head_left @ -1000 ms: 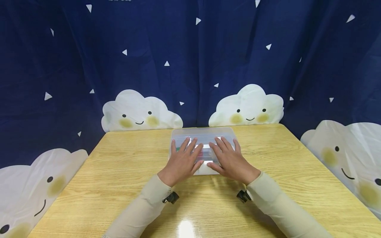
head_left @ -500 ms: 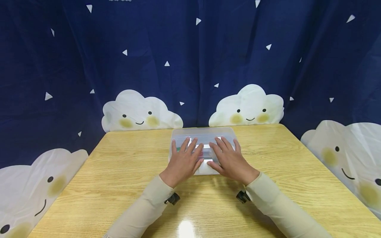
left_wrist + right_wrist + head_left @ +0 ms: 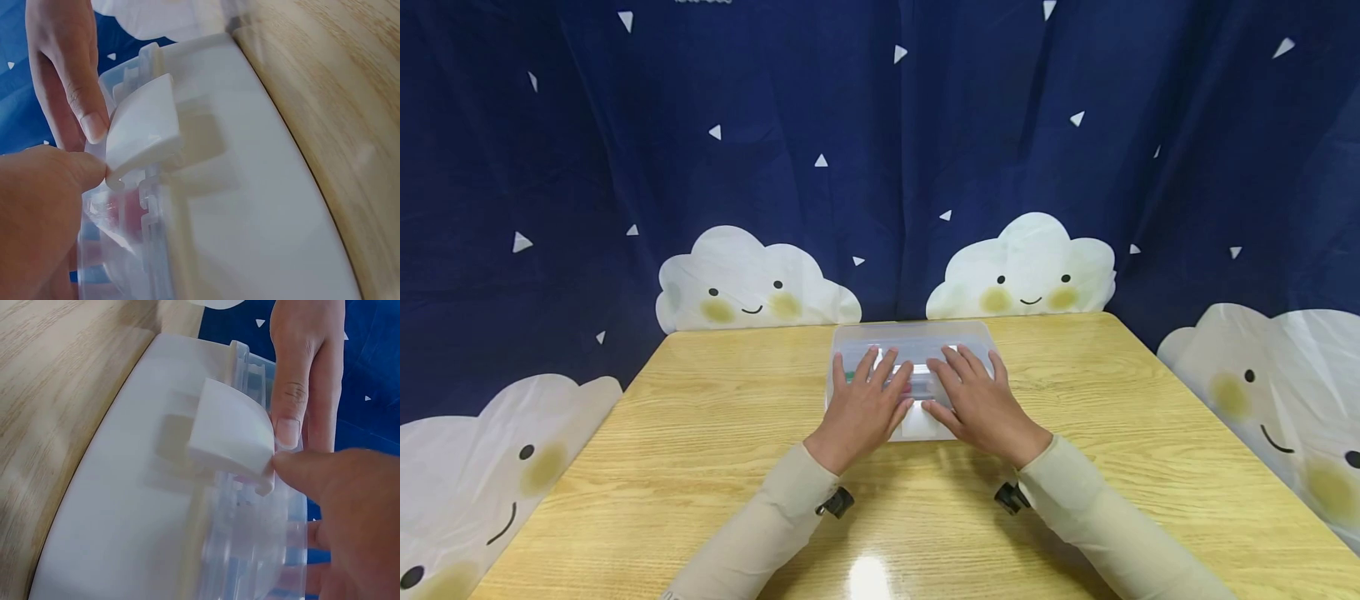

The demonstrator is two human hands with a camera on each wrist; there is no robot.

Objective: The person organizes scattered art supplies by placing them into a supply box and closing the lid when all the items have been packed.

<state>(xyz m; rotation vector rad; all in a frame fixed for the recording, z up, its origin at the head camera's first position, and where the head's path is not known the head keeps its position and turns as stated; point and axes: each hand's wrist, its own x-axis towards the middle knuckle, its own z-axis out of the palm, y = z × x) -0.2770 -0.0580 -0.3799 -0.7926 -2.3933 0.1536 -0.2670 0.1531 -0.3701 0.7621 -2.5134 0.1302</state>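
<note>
A plastic storage box [image 3: 913, 333] with a see-through lid lies at the far middle of the table. My left hand [image 3: 859, 417] rests on the left half of the lid, fingers spread forward. On the right half lies my right hand [image 3: 988, 417], spread the same way. Between the thumbs a white latch [image 3: 144, 122] at the box's front tilts outward, away from the white front wall [image 3: 119, 481]. Both thumb tips touch the latch's upper edge, as the right wrist view shows. Red and green contents show faintly through the lid; the hands hide much of it.
The wooden table [image 3: 730, 400] extends around the box on the left, right and front. Behind it hangs a dark blue curtain [image 3: 880, 183] with white clouds and triangles, close to the box's back edge. A small black camera sits at each wrist.
The white latch's upper edge has risen slightly in the head view, and both thumbs have shifted a little forward with it. The other fingers and the box stay nearly in place.
</note>
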